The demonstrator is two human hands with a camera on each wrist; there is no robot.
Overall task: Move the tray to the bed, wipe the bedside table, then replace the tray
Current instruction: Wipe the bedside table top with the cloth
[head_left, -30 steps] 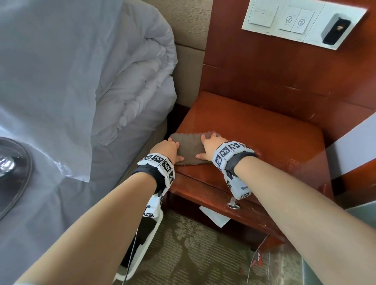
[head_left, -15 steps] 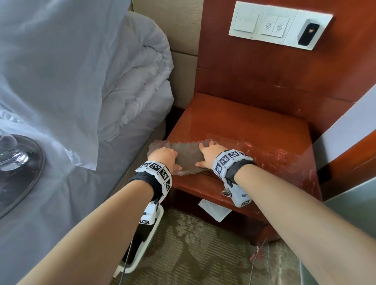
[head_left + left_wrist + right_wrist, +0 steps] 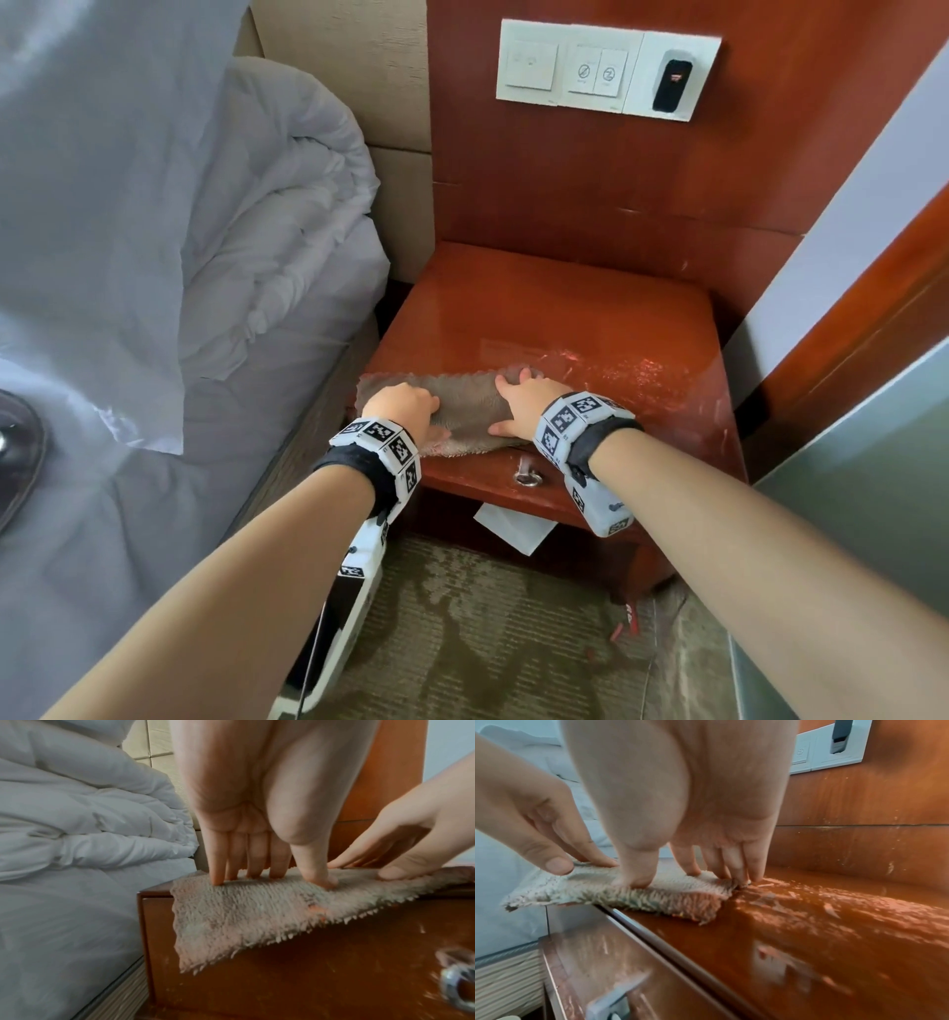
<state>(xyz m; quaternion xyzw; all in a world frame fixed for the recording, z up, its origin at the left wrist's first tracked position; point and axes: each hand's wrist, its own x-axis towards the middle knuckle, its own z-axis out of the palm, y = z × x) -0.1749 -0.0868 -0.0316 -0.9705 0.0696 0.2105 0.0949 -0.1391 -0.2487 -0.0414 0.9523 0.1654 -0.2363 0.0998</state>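
Observation:
A grey-brown fluffy cloth (image 3: 462, 398) lies along the front left of the red-brown bedside table (image 3: 565, 313). Its near edge hangs over the table's front, seen in the left wrist view as the cloth (image 3: 244, 912). My left hand (image 3: 405, 406) presses the cloth's left part with straight fingers (image 3: 253, 862). My right hand (image 3: 524, 395) presses its right end, where the fingertips (image 3: 734, 868) reach the cloth (image 3: 634, 892) edge and the wood. The dark tray (image 3: 18, 452) lies on the bed at the far left, mostly out of frame.
A bunched white duvet (image 3: 267, 231) borders the table's left side. A switch panel (image 3: 606, 69) is on the wooden wall behind. The drawer has a metal ring handle (image 3: 526, 479), with white paper (image 3: 513, 524) sticking out below. Smears (image 3: 642, 370) glisten on the table's right part.
My left hand has slid left, drawing the cloth wider toward the table's left edge. The right hand stays on the cloth's right end. The head view has tilted up.

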